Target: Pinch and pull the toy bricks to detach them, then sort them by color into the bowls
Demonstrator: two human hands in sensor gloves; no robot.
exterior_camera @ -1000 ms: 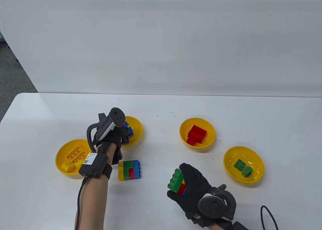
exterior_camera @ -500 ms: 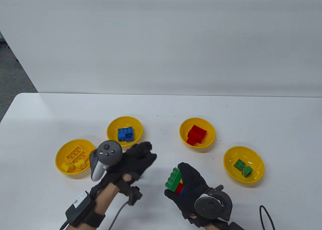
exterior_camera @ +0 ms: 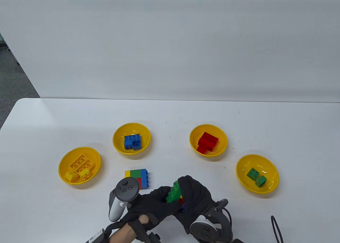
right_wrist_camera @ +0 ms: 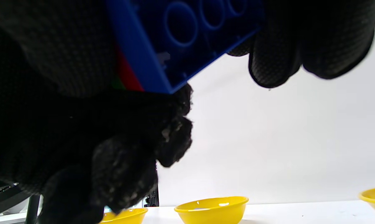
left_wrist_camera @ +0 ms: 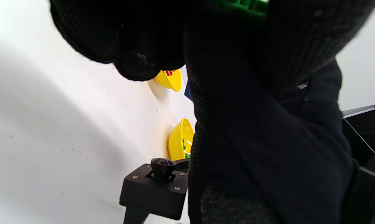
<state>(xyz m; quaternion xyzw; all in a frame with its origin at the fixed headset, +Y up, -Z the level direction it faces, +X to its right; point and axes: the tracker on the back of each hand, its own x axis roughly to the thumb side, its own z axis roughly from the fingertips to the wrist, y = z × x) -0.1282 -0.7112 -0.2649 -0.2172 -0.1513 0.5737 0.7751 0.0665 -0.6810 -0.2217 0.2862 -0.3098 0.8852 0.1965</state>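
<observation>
White table [exterior_camera: 170, 113] holds four yellow bowls, and at six o'clock both the left hand [exterior_camera: 156, 205] and right hand [exterior_camera: 195, 197] grip one brick cluster [exterior_camera: 175, 192].

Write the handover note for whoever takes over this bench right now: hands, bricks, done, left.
Right hand grips a mixed brick cluster; its green brick is on top, blue underneath in the right wrist view.
Left hand has its fingers on that green brick, apparently pinching it.
Second stack lies untouched on the table.
Done: bricks already sit in the yellow-brick bowl, blue-brick bowl, red-brick bowl and green-brick bowl.
Left: pull off green, sort the cluster, then the stack.
</observation>
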